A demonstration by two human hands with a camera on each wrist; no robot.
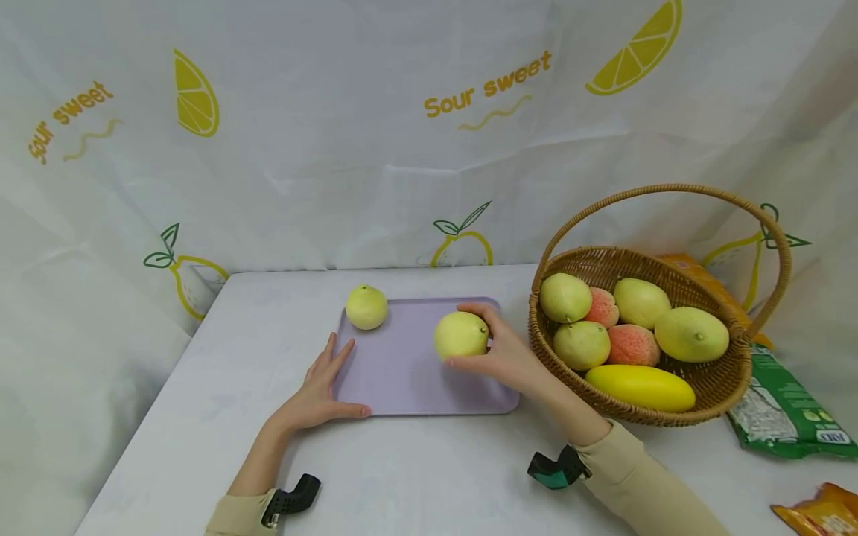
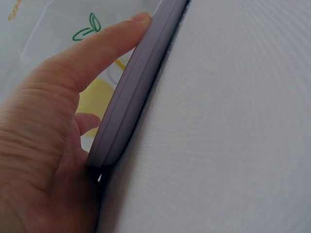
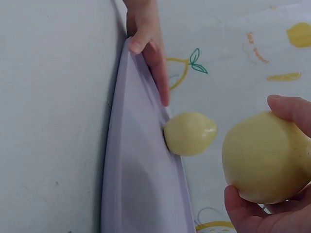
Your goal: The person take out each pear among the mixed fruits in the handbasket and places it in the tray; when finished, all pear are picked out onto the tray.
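A pale yellow pear (image 1: pixel 460 336) is gripped by my right hand (image 1: pixel 499 353), thumb and fingers around its right side. It hangs over the right half of a lilac tray (image 1: pixel 409 380); the right wrist view shows this pear (image 3: pixel 265 158) apart from the tray. Another pear (image 1: pixel 366 307) sits in the tray's back left corner. My left hand (image 1: pixel 318 394) lies at the tray's front left corner with its fingers spread. In the left wrist view, the thumb (image 2: pixel 114 46) touches the tray's rim (image 2: pixel 131 92).
To the right stands a wicker basket (image 1: pixel 737 372) with a tall handle, holding several pears, two peaches and a long yellow fruit (image 1: pixel 641 387). A green snack bag (image 1: pixel 791 409) and an orange packet (image 1: pixel 821 512) lie beyond it. A printed white cloth hangs behind the table.
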